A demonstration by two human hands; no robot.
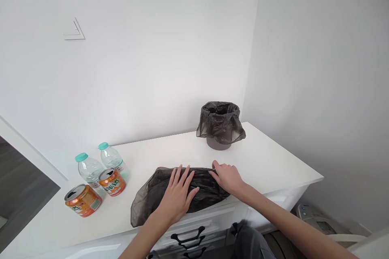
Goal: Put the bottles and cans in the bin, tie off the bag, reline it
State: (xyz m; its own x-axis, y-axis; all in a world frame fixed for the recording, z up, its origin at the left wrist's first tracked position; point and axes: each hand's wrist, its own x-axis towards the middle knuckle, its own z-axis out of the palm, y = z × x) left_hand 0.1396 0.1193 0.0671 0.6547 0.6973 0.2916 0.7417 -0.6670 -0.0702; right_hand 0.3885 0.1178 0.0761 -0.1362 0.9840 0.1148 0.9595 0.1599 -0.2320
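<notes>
A black plastic bag (152, 196) lies spread along the front edge of the white tabletop. My left hand (178, 196) rests flat on its middle, fingers spread. At the bag's right end, my right hand (226, 176) pinches the dark plastic between thumb and curled fingers. Behind, near the wall, stands a small round bin (219, 144) with a black liner (221, 123) folded over its rim.
On the left stand two clear bottles with teal caps (91, 170) (112, 157) and two orange cans (83, 200) (112, 182). White walls rise behind and to the right. Drawers with black handles (188, 238) are below the tabletop (270, 162).
</notes>
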